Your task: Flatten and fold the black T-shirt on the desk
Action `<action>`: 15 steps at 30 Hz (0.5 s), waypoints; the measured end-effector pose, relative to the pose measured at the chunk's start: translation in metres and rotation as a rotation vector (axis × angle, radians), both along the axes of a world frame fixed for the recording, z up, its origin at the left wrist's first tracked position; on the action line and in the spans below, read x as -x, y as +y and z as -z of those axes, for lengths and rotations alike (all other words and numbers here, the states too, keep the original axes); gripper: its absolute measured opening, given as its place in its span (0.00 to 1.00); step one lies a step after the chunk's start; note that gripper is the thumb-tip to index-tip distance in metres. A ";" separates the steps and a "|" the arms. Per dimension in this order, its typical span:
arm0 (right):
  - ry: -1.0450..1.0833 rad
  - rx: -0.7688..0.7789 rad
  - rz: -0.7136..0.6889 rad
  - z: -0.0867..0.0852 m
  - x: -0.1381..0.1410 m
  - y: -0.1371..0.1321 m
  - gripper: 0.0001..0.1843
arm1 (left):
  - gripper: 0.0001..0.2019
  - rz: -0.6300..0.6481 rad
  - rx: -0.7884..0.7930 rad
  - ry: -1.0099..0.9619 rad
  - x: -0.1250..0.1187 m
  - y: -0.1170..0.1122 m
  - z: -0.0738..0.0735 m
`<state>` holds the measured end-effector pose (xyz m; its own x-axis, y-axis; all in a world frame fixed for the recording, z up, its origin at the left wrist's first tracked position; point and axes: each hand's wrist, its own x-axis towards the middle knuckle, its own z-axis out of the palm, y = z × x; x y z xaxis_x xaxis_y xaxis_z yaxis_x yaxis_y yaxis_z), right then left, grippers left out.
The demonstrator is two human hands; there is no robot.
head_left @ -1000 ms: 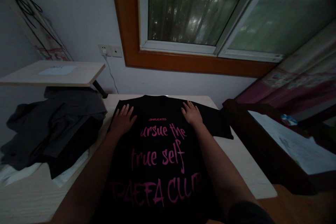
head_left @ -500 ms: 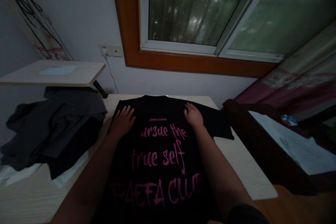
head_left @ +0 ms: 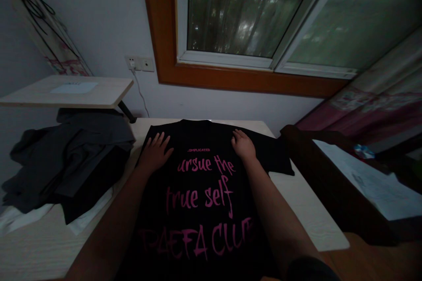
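Note:
A black T-shirt (head_left: 204, 184) with pink lettering lies spread on the pale wooden table (head_left: 313, 210), its collar toward the wall. Flat on the shirt's upper left, near the shoulder, rests my left hand (head_left: 156, 153), fingers spread. My right hand (head_left: 243, 144) lies on the upper right of the chest, fingers stretched out and close together. Neither hand grips the cloth. The right sleeve (head_left: 277, 156) reaches out flat toward the table's right edge. My left arm covers part of the shirt's left side, and the left sleeve is not visible.
A heap of dark grey and black clothes (head_left: 72, 153), with white cloth beneath, sits at the left under a raised shelf (head_left: 108, 94). Behind the table are the wall and a window (head_left: 231, 22). Dark furniture with a paper sheet (head_left: 365, 180) stands at the right.
The thumb of my left hand has spread slightly further outward. The right hand and the T-shirt have hardly moved.

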<state>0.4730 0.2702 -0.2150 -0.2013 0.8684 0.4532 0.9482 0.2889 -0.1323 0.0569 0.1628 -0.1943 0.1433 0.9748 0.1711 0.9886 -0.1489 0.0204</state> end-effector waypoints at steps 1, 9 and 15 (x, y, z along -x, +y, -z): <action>-0.004 -0.004 -0.002 0.000 0.000 0.000 0.22 | 0.33 -0.001 0.004 0.002 0.000 0.000 0.000; -0.052 -0.009 -0.010 -0.004 0.002 -0.002 0.22 | 0.33 -0.007 0.001 0.007 -0.001 -0.001 -0.003; -0.073 0.002 -0.014 -0.006 0.004 -0.008 0.22 | 0.33 -0.008 0.005 0.008 -0.002 -0.001 -0.002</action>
